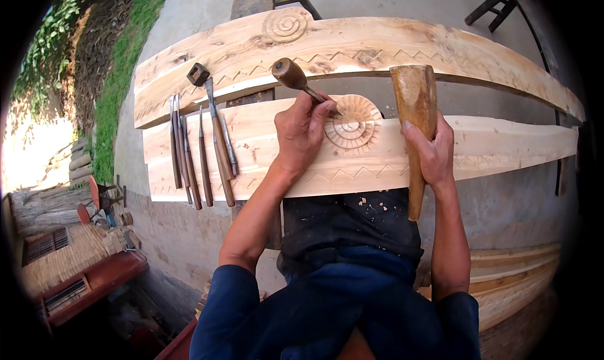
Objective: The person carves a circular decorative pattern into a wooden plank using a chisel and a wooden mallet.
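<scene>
My left hand [297, 133] is closed around the lower part of a carving chisel [290, 75], whose round wooden handle leans up and to the left. Its tip meets the carved spiral rosette [350, 126] on the nearer wooden board [503, 143]. A row of zigzag carving runs along that board's near edge. My right hand [431, 149] grips a wooden mallet [414, 89], its thick head up and its narrow end down past the board's edge. The mallet is apart from the chisel. Both forearms come in from below.
Several chisels [204, 152] and a hammer-like tool with a dark square head [199, 75] lie across the boards at left. Behind is a second carved board [402, 45]. Wood chips [371, 204] rest on my dark clothing. More planks [516, 272] lie low at right.
</scene>
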The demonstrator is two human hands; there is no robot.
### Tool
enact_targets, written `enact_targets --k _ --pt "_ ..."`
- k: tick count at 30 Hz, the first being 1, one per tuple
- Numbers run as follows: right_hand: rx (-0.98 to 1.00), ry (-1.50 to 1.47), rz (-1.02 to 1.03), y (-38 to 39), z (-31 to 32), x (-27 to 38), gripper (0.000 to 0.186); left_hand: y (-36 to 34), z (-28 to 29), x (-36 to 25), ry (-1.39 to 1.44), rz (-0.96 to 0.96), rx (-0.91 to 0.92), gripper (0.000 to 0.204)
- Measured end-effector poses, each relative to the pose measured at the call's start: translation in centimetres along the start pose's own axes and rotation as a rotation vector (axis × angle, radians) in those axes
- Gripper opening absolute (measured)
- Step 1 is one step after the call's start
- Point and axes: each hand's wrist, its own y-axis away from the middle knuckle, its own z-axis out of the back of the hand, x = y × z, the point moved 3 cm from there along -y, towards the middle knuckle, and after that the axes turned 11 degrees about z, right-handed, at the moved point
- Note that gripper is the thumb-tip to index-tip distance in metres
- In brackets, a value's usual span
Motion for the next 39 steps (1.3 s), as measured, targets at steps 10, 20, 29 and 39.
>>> enact_targets --k 10,20,29,39 --pt "0.003 -0.024 -0.034 -0.1 0.0 0.3 0.042 0.1 -0.3 -0.5 -0.213 -0.255 0.030 0.006" --pt "-0.191 0.115 0.268 -0.8 1.2 9.0 0.048 0.0 -0.4 0.3 -0.224 -0.306 0.038 0.011" --pt "-0.141 0.725 0.979 -3.6 0.7 14.8 0.078 0.0 -0.5 0.1 -0.202 -0.354 -0.035 0.022" --pt "-0.037 0.872 0.725 -3.4 0.7 12.5 0.074 0.4 -0.3 -0.8 -0.241 -0.399 -0.037 0.010"
